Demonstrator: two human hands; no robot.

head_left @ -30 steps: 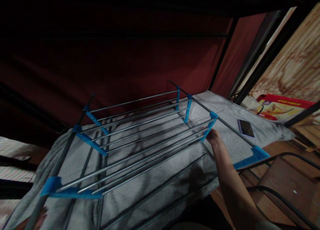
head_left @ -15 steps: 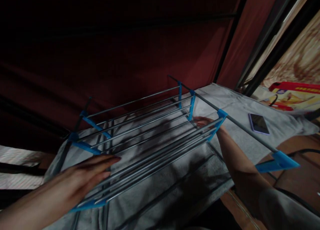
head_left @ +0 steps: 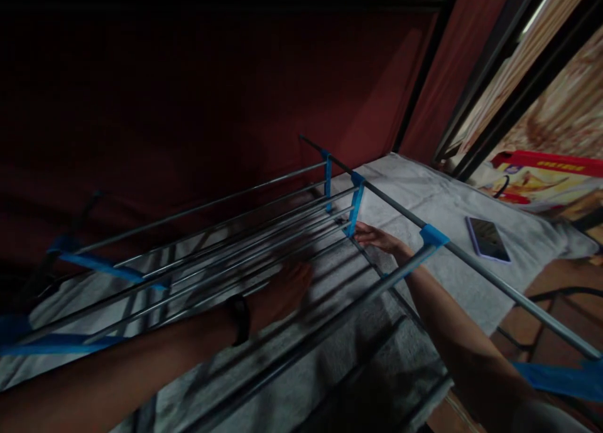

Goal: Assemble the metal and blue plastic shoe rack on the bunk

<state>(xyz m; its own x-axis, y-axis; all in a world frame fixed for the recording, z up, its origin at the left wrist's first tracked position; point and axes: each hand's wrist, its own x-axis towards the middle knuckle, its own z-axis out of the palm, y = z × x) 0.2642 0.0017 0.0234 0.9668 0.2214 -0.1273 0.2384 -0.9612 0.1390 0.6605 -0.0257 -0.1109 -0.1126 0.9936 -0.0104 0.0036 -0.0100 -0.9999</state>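
Observation:
A rack of grey metal rods joined by blue plastic brackets (head_left: 354, 212) stands over a light grey cloth (head_left: 409, 188). My right hand (head_left: 375, 238) is at the lower end of the middle right-hand bracket, its fingers pressed together against it. Reaching in from the lower left, my left hand (head_left: 294, 283) is low among the rods, inside the frame. Its fingers are in shadow, so their grip is unclear. A dark band (head_left: 240, 320) circles the left wrist. Thick grey tubes (head_left: 396, 203) run along the right side.
A phone (head_left: 488, 238) lies on the cloth to the right of the rack. Behind it is a red and yellow box (head_left: 546, 178). A dark red panel (head_left: 282, 93) rises behind the rack. Brown floor (head_left: 556, 301) shows at the lower right.
My left hand has moved right and inward, from the near left corner to the rack's middle. Several front rods have shifted back from the front bracket. My right hand stays by the middle bracket.

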